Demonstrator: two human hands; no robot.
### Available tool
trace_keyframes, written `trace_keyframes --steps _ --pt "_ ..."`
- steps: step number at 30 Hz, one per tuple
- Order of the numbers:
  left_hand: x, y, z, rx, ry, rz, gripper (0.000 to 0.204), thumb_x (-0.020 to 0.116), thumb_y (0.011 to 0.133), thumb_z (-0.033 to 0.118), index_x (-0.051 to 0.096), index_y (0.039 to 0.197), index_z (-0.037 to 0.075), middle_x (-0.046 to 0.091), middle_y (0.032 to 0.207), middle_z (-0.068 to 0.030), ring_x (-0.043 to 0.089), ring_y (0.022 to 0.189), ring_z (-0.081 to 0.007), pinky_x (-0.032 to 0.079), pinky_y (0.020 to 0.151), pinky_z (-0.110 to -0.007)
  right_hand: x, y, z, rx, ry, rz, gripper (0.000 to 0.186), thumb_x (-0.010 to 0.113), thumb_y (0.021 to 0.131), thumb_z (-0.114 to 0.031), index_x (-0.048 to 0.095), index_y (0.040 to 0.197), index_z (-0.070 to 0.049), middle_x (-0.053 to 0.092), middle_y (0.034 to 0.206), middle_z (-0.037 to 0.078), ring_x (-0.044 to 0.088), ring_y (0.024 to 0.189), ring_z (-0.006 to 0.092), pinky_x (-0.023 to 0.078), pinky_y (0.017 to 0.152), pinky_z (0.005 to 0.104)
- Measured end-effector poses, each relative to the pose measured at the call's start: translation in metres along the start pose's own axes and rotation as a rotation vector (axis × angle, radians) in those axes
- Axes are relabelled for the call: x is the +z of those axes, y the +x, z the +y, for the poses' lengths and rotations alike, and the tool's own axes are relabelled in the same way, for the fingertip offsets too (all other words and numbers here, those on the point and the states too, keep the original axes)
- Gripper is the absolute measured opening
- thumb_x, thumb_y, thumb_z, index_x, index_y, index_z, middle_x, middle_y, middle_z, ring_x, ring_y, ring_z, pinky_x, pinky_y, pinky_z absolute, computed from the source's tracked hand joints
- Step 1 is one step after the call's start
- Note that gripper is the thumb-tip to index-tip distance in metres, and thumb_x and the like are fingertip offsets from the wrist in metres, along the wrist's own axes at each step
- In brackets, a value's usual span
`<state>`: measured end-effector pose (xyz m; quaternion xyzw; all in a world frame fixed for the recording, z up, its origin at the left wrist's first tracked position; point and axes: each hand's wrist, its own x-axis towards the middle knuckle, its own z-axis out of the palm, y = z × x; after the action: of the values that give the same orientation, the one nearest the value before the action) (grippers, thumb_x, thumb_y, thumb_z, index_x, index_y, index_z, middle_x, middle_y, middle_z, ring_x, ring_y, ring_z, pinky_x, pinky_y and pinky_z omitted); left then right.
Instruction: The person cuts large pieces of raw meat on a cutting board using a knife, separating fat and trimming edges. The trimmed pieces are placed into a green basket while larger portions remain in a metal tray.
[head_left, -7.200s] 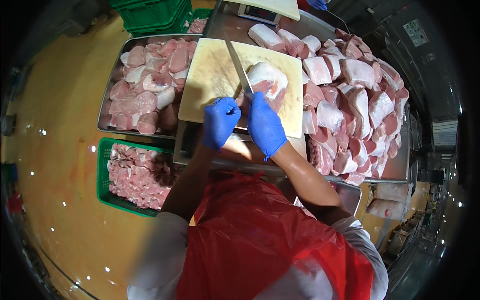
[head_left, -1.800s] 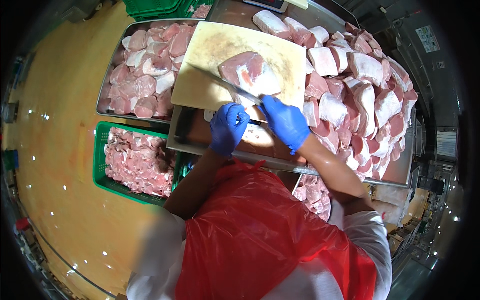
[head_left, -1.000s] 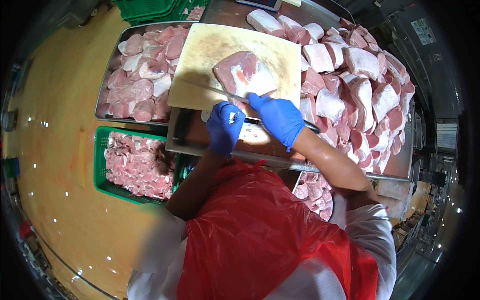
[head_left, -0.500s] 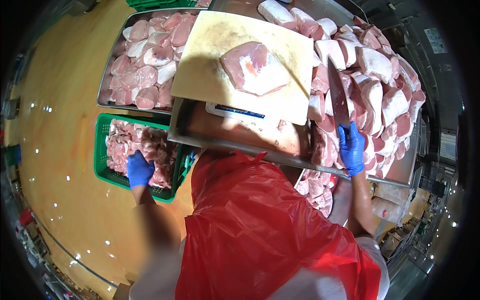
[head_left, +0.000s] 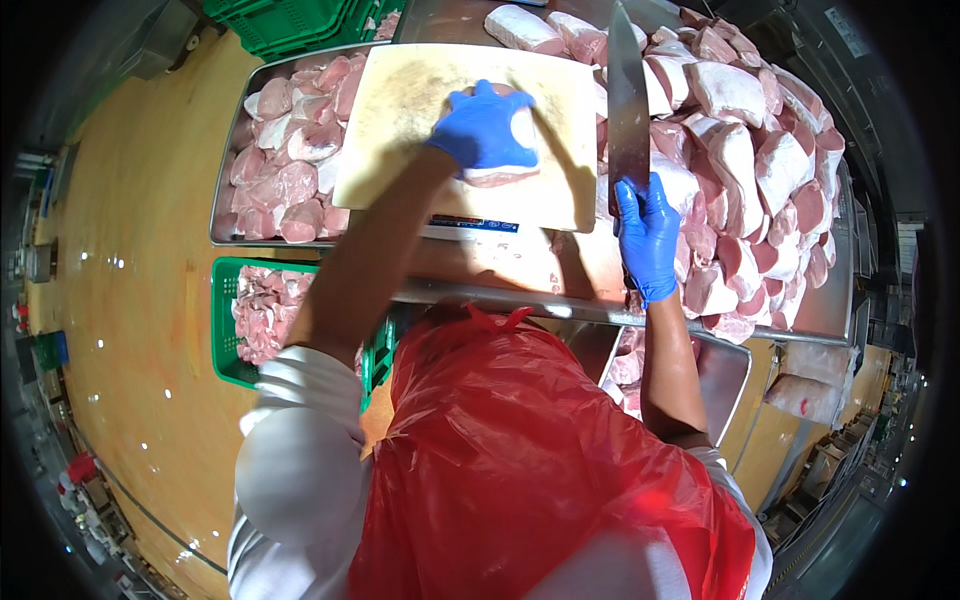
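Observation:
My left hand (head_left: 485, 125), in a blue glove, lies spread over a piece of raw meat (head_left: 503, 178) on the cream cutting board (head_left: 390, 100). Most of that piece is hidden beneath the palm; its pale fatty edge shows below the fingers. In my right hand (head_left: 648, 238), also gloved in blue, is the handle of a large knife (head_left: 628, 110). The long blade points away from me, upright along the board's right edge. Under the board's near edge, part of a scale (head_left: 470, 224) with a blue panel shows.
Many pale, fat-covered meat cuts (head_left: 740, 185) are heaped at the right. A metal tray (head_left: 232, 185) of meat pieces stands left of the board. Below it, a green crate (head_left: 226, 320) holds small trimmings. More green crates (head_left: 290, 25) stand at the far left. The metal table's edge (head_left: 500, 298) runs before me.
My left hand has moved from the trimmings in the green crate up onto the meat on the board. My right hand has brought the knife leftward, closer to the board.

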<state>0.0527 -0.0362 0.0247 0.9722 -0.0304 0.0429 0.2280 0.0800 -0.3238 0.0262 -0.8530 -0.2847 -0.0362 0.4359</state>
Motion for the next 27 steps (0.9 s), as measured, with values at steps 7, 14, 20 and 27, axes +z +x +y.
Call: trace_keyframes --steps 7,14,20,27 --pt "-0.018 -0.044 -0.003 0.428 -0.038 0.111 0.082 0.081 0.064 0.019 0.055 0.142 0.014 0.045 0.149 -0.0175 0.041 0.137 -0.0408 0.034 0.115 -0.05 0.0 -0.03 0.017 -0.023 -0.102 -0.1 0.022 0.066 0.097 -0.011 0.059 0.112 0.004 0.071 0.089 0.023 0.071 0.075 0.0371 0.053 0.063 0.0425" --pt "0.086 -0.117 0.054 -0.611 -0.644 0.861 0.042 0.081 0.075 0.007 0.062 0.112 0.007 0.065 0.112 -0.0161 0.065 0.099 -0.0199 0.056 0.073 -0.033 0.041 -0.012 -0.03 -0.198 -0.164 -0.374 0.016 0.062 0.098 -0.017 0.057 0.107 -0.006 0.07 0.091 0.019 0.067 0.077 0.0406 0.054 0.063 0.0464" --pt "0.102 -0.131 0.065 -0.47 -0.604 0.855 0.013 0.077 0.076 0.004 0.065 0.081 0.006 0.066 0.072 -0.0105 0.066 0.061 -0.0232 0.054 0.062 -0.035 0.075 0.038 -0.067 -0.562 -0.319 -0.511 0.024 0.058 0.098 -0.025 0.055 0.117 -0.01 0.07 0.09 0.015 0.069 0.074 0.037 0.054 0.06 0.0455" --pt "0.107 -0.195 0.058 -0.575 -0.543 0.805 0.013 0.08 0.076 0.007 0.068 0.081 0.009 0.069 0.078 -0.0079 0.068 0.068 -0.0208 0.054 0.065 -0.032 0.01 0.049 -0.01 -0.689 -0.621 -0.753 0.016 0.057 0.095 -0.02 0.054 0.109 -0.013 0.065 0.087 0.013 0.067 0.067 0.0362 0.054 0.057 0.0454"
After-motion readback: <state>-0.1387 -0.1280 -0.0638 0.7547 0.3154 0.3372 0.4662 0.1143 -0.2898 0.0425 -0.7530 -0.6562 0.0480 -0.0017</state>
